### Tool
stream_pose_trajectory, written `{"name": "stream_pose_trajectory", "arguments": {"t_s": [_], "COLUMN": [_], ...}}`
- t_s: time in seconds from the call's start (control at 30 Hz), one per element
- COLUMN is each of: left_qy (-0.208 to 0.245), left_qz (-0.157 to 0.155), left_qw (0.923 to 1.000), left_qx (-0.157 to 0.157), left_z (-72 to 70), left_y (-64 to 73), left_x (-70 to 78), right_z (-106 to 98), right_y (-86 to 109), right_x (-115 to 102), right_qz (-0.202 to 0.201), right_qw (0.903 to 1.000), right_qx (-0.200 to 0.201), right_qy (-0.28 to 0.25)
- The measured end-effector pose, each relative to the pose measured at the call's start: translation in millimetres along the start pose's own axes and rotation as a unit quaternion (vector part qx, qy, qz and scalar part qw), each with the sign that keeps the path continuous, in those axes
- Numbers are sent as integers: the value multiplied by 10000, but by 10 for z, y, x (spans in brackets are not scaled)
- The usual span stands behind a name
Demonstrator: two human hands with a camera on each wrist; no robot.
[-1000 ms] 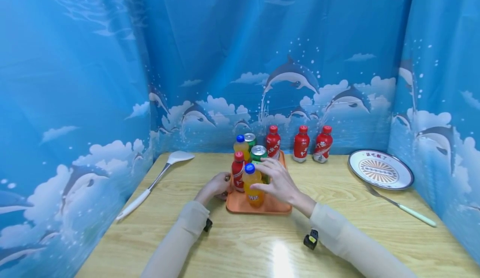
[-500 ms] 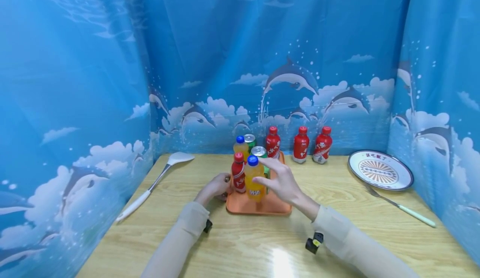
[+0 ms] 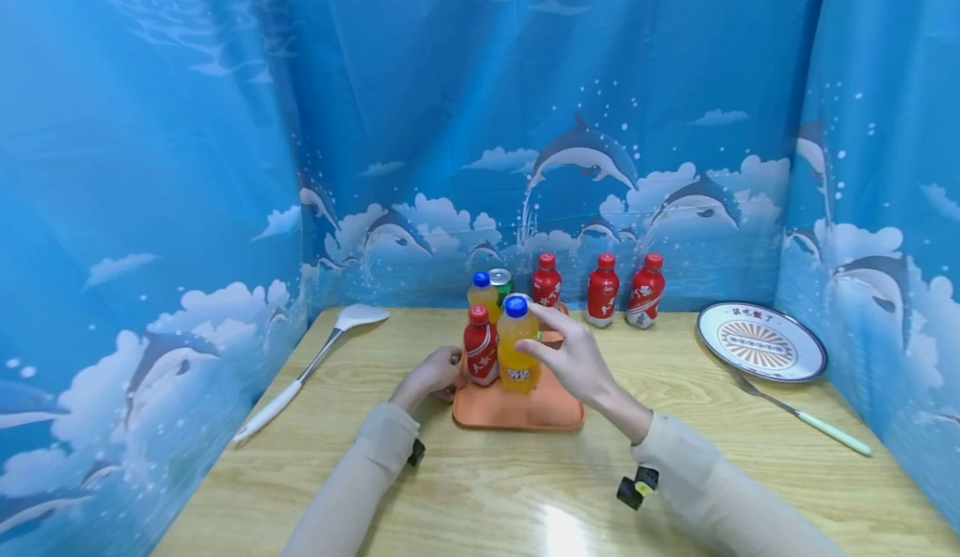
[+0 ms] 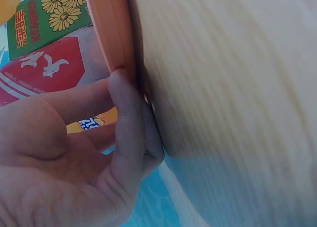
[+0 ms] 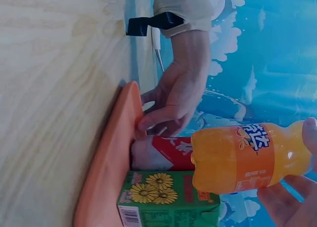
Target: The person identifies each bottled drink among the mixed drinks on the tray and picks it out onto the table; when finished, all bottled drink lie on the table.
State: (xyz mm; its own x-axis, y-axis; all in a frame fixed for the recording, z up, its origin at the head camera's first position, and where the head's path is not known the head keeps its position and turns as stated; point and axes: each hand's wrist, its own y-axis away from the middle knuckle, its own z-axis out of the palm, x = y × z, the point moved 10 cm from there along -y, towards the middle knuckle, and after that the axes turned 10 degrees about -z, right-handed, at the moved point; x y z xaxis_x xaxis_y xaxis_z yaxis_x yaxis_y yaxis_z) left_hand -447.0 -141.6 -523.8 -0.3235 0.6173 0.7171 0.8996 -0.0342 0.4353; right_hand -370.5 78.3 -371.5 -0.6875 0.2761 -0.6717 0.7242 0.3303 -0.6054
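Observation:
My right hand (image 3: 577, 361) holds an orange soda bottle (image 3: 517, 361) with a blue cap, thumb and fingers at its upper part. The right wrist view shows the bottle's base raised off the orange tray (image 3: 517, 415). My left hand (image 3: 433, 373) pinches the tray's left rim, thumb and fingers on the edge in the left wrist view. Beside that hand a red bottle (image 3: 481, 357) stands on the tray. Next to it is a green drink carton with yellow flowers (image 5: 168, 197), mostly hidden in the head view. Behind stand another orange soda bottle (image 3: 483, 294) and a green can (image 3: 501, 282).
A red bottle (image 3: 547, 280) stands at the tray's back right. Two more red bottles (image 3: 602, 290) stand right of it by the curtain. A plate (image 3: 761, 342) and a green-handled fork (image 3: 832, 432) lie at right, a white-handled spatula (image 3: 300, 378) at left.
My right hand has raised the orange soda bottle from the tray's front and shifted it right. The left hand has stayed at the tray's rim.

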Motion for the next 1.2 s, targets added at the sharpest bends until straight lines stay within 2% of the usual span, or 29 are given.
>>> {"name": "stream_pose_trajectory", "arguments": {"t_s": [0.2,0.37,0.57,0.97,1.2], "left_qy": [56,50,78,23,7], "left_qz": [-67,-45,-118,-183,-243], "left_qw": [9999,10000,9998,9997,9996], "left_qx": [-55,-48,-123,-134,-106], "left_z": [9,-8,12,3,2], "left_y": [-27,-24,-19,-35,-47], "left_x": [-17,-14,-31,-35,-54], "right_z": [-144,-236,-323,-647,-842], "right_y": [-42,-49,-31,-42,-69], "right_x": [-54,-34,20,126,247], "right_qz": [-25,103,255,529,471], "right_qw": [9989,9982,9983,9969,9944], "right_qx": [137,230,275,578,939], "right_qy": [448,540,448,46,91]}}
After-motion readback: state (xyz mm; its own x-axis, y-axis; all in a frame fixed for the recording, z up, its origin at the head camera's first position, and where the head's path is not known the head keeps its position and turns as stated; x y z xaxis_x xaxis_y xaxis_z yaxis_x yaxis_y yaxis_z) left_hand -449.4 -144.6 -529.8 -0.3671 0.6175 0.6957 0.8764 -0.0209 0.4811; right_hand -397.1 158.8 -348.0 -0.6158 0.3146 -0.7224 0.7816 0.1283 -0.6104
